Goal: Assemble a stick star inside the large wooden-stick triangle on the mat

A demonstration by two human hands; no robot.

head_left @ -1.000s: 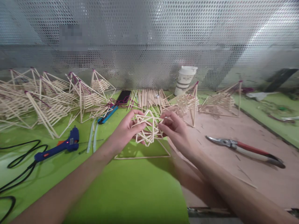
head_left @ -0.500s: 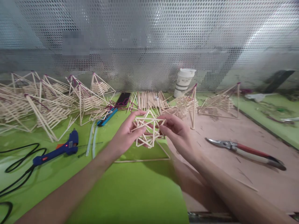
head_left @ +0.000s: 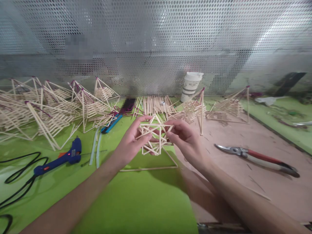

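Note:
Between my two hands I hold a small lattice of wooden sticks (head_left: 160, 138), raised over the green table surface. My left hand (head_left: 133, 139) grips its left side, thumb in front and fingers behind. On the right side, my right hand (head_left: 184, 136) pinches the lattice between thumb and fingers; some fingertips are hidden by the sticks. Below and behind it, a larger stick frame (head_left: 151, 169) lies flat on the green surface, partly covered by my hands.
Left are a blue glue gun (head_left: 60, 161), clear glue sticks (head_left: 96, 148), a blue cutter knife (head_left: 112, 124) and several stick pyramids (head_left: 48, 113). Loose sticks (head_left: 154, 104) and a white cup (head_left: 191, 86) stand behind. Pruning shears (head_left: 258, 157) lie on the brown board (head_left: 226, 182).
Almost nothing differs. Both hands keep the lattice in nearly the same place, and the view has shifted very slightly.

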